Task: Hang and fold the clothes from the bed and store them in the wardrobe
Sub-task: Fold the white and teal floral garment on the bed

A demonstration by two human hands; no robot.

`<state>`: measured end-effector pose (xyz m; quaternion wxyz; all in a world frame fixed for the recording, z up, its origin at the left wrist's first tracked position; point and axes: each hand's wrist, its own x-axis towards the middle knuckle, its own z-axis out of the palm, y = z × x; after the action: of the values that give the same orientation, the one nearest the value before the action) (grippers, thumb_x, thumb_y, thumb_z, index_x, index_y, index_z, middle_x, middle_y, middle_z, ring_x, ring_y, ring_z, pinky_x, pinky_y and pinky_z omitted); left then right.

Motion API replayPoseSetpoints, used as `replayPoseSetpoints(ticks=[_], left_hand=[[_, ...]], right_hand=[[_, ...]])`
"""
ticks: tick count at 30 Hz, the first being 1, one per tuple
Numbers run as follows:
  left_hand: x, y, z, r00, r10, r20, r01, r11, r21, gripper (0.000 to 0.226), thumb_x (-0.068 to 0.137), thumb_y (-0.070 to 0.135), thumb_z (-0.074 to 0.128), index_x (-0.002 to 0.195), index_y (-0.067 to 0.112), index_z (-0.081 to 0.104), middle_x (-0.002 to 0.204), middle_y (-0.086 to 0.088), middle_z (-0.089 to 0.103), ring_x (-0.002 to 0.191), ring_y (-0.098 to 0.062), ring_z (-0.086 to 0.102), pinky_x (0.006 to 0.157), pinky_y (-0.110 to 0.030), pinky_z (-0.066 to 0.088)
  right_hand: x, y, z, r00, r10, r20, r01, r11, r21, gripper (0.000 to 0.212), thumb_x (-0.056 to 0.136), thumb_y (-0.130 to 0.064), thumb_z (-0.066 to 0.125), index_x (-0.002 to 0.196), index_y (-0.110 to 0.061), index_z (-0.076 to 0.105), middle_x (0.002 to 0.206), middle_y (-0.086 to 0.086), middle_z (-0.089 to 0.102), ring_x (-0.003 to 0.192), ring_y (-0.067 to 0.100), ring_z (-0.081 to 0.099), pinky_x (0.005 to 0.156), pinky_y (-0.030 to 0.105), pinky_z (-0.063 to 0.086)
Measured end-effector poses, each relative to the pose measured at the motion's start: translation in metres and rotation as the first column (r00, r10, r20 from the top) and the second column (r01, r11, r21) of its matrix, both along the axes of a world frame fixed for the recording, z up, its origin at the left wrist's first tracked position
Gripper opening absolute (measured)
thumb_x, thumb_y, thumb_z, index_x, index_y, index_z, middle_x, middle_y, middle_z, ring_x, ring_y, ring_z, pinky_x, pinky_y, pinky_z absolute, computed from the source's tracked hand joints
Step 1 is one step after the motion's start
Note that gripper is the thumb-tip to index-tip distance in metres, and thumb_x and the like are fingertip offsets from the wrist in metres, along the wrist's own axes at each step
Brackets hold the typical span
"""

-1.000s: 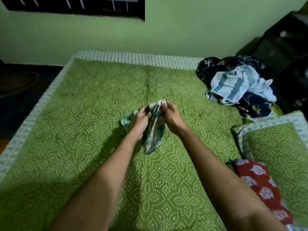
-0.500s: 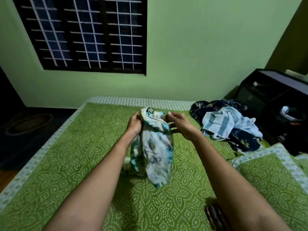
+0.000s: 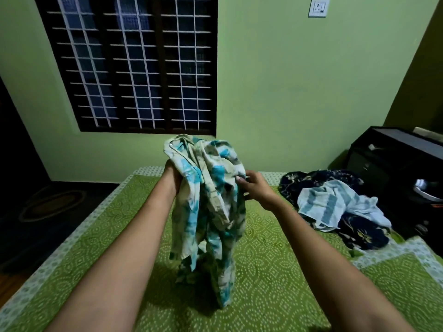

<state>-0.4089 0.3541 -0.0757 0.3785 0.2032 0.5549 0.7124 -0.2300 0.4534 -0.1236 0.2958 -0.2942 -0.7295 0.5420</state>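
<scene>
A cream and turquoise printed garment point(image 3: 211, 212) hangs bunched in front of me, its lower end touching the green bedspread point(image 3: 275, 271). My left hand point(image 3: 173, 177) grips its upper left part, mostly hidden behind the cloth. My right hand point(image 3: 254, 189) pinches the cloth at its right edge. At the bed's far right lies a pile of clothes: a blue and white striped piece point(image 3: 333, 203) on top of a dark floral garment point(image 3: 359, 233).
A barred window point(image 3: 134, 63) fills the green wall ahead. A black cabinet point(image 3: 398, 164) stands at the right beside the bed. A green patterned pillow point(image 3: 412, 279) lies at the right front. Dark floor with an oval mat point(image 3: 52, 204) is at the left.
Both hands have lifted the printed garment up off the bed, and it now hangs longer and higher. My view has tilted upward, so the red floral cloth at the lower right is out of frame.
</scene>
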Motion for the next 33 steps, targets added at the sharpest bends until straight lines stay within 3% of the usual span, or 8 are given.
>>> replayPoseSetpoints(ticks=[5,8,11,14,21,25,29,33], left_hand=[[-0.032,0.016,-0.02,0.878,0.035,-0.477,-0.168,0.956,-0.239,0.032,0.091,-0.008,0.036,0.115,0.005,0.053,0.091,-0.011,0.063,0.064,-0.017,0.046,0.053,-0.025,0.036],[-0.017,0.023,-0.025,0.765,-0.057,-0.642,-0.103,0.972,-0.209,0.044,0.086,-0.011,0.045,0.123,0.011,0.052,0.118,-0.012,0.056,0.08,-0.014,0.051,0.064,-0.027,0.041],[0.021,0.023,-0.026,0.702,-0.342,-0.625,0.233,0.939,-0.252,0.037,0.094,0.022,0.054,0.13,0.017,0.048,0.12,0.002,0.052,0.107,-0.013,0.05,0.086,-0.026,0.043],[0.033,0.025,-0.036,0.641,-0.547,-0.538,0.415,0.837,-0.357,0.02,0.094,0.027,0.053,0.11,0.017,0.056,0.103,0.002,0.062,0.091,-0.012,0.06,0.076,-0.023,0.05],[0.031,0.048,-0.006,0.773,-0.145,-0.617,0.184,0.983,0.0,0.018,0.091,0.016,0.059,0.073,0.015,0.061,0.059,0.008,0.065,0.05,0.002,0.057,0.052,-0.014,0.044],[0.012,0.062,-0.002,0.774,0.007,-0.633,0.036,0.998,0.054,0.017,0.09,0.022,0.061,0.074,0.017,0.062,0.075,-0.002,0.065,0.064,-0.01,0.06,0.063,-0.024,0.045],[-0.005,0.066,-0.016,0.678,0.096,-0.729,-0.166,0.986,-0.024,0.028,0.092,0.027,0.057,0.092,0.0,0.061,0.086,-0.011,0.063,0.079,-0.019,0.055,0.066,-0.029,0.04],[-0.007,0.06,-0.036,0.553,0.068,-0.83,-0.278,0.954,-0.107,0.026,0.096,0.016,0.051,0.118,0.004,0.058,0.115,-0.014,0.062,0.103,-0.027,0.057,0.076,-0.029,0.042]], right_hand=[[-0.002,0.014,0.012,0.966,-0.207,-0.155,0.223,0.971,0.087,0.03,0.098,-0.019,0.049,0.121,0.001,0.054,0.11,0.016,0.061,0.097,0.022,0.058,0.078,0.031,0.048],[-0.008,0.014,0.019,0.988,-0.053,-0.142,0.071,0.989,0.126,0.015,0.097,-0.021,0.052,0.102,-0.007,0.056,0.083,0.018,0.059,0.075,0.025,0.056,0.064,0.035,0.044],[-0.015,0.016,0.019,0.993,0.098,-0.067,-0.085,0.981,0.173,0.023,0.096,-0.027,0.053,0.084,-0.007,0.053,0.079,0.009,0.047,0.073,0.02,0.042,0.063,0.034,0.032],[-0.016,0.02,0.027,0.989,0.078,-0.122,-0.057,0.985,0.161,0.022,0.095,-0.026,0.056,0.086,-0.006,0.057,0.076,0.012,0.053,0.071,0.021,0.049,0.064,0.034,0.039],[0.002,0.047,0.006,0.929,0.171,0.328,-0.2,0.978,0.057,0.082,0.061,-0.046,0.083,0.126,-0.021,0.042,0.121,0.003,0.059,0.106,0.021,0.061,0.093,0.04,0.051],[0.011,0.056,-0.008,0.779,0.262,0.57,-0.345,0.937,0.042,0.032,0.088,-0.026,0.065,0.114,-0.01,0.06,0.119,0.012,0.064,0.102,0.023,0.063,0.094,0.044,0.051],[0.024,0.062,0.003,0.835,0.464,0.296,-0.373,0.873,-0.316,0.039,0.082,-0.03,0.065,0.113,-0.006,0.058,0.108,0.011,0.068,0.093,0.025,0.067,0.08,0.039,0.057],[0.012,0.066,0.02,0.971,0.225,0.08,-0.172,0.893,-0.416,0.018,0.09,-0.021,0.061,0.098,-0.006,0.06,0.081,0.008,0.072,0.065,0.018,0.069,0.064,0.032,0.059]])
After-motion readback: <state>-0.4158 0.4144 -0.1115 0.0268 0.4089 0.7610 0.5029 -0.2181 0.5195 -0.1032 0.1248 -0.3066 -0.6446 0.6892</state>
